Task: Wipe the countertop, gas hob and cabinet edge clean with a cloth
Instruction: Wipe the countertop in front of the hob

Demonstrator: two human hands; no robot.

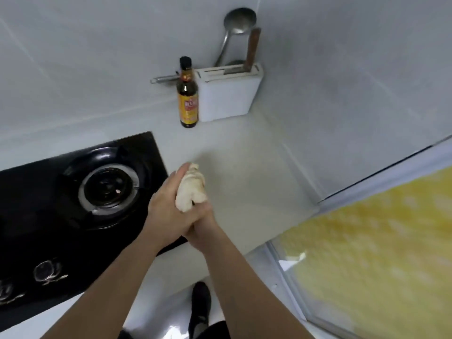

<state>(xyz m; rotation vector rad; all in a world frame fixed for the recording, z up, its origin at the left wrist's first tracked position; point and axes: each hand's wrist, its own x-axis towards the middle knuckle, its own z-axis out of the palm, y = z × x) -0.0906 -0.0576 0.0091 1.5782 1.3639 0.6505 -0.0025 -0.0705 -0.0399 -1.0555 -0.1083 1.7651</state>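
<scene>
You look down from head height, close over the countertop (244,167), facing the wall corner; gas hob (73,192) at left.

Glossy black glass hob (36,192), matt pale countertop (244,172), soft cloth (190,189)

Bottle (188,94) and knife block (228,94) (corner) block countertop (244,172).

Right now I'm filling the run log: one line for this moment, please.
stage: cloth prep | left hand + right hand: gripping bunched cloth | cloth: above countertop, beside gas hob | wiping: not underway
</scene>
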